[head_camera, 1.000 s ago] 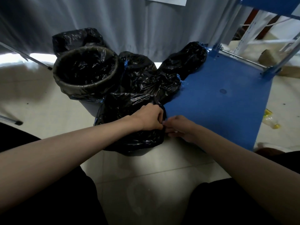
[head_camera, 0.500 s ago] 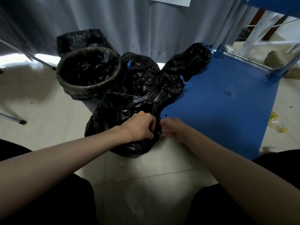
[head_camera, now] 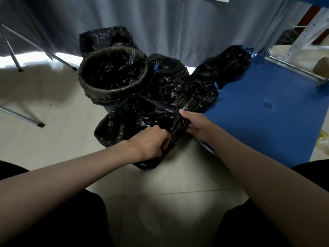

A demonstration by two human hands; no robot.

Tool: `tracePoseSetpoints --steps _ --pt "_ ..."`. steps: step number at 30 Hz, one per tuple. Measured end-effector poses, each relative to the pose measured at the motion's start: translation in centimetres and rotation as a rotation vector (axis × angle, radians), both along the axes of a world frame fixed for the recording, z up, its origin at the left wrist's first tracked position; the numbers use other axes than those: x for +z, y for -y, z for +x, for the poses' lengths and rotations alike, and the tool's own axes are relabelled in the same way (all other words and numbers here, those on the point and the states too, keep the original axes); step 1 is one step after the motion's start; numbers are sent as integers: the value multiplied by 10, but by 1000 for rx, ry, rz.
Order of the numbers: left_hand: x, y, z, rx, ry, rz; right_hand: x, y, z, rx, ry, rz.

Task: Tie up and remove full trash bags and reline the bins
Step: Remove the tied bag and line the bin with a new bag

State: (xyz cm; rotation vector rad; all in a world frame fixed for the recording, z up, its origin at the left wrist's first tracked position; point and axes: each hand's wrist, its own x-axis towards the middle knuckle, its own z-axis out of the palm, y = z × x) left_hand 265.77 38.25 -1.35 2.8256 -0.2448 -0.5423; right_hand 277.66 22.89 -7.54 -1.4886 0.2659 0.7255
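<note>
On floor, front: I saw trash bag [head_camera: 135,122] beside lined bin [head_camera: 114,86].
Left hand [head_camera: 151,143]: gripped bag plastic.
Right hand [head_camera: 194,122]: pinched bag edge.

We see the left hand [head_camera: 151,142] and right hand [head_camera: 194,123] both gripping the nearest black bag [head_camera: 135,120] beside the lined bin [head_camera: 114,72].

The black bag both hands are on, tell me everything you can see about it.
The nearest black bag is thin, glossy, crinkled plastic, lying slumped on the pale tiled floor in front of the lined bin, beside other black bags. Its right end is bunched up: the left hand grips the gathered plastic from below, the right hand pinches it at the blue board's edge. No finished knot is visible.
</note>
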Motion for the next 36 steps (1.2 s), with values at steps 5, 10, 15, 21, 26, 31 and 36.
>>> tracePoseSetpoints --steps 5,10,15,21,26,31,36 --pt "0 -7 -7 -29 7 49 5 -10 2 7 10 40" --pt "2 -8 -13 -92 72 153 11 7 9 20 -157 31" --pt "3 -13 -13 -75 59 281 -7 10 -7 97 -57 -268" --pt "8 -29 -12 -170 -131 548 12 -16 -7 298 83 -238" --pt "26 -33 2 -20 -294 391 12 -20 -21 538 -11 -242" --pt "10 -26 19 287 32 33 16 -19 -35 675 -112 -189" --pt "-8 -21 22 382 68 -45 8 -18 -33 509 17 -297"
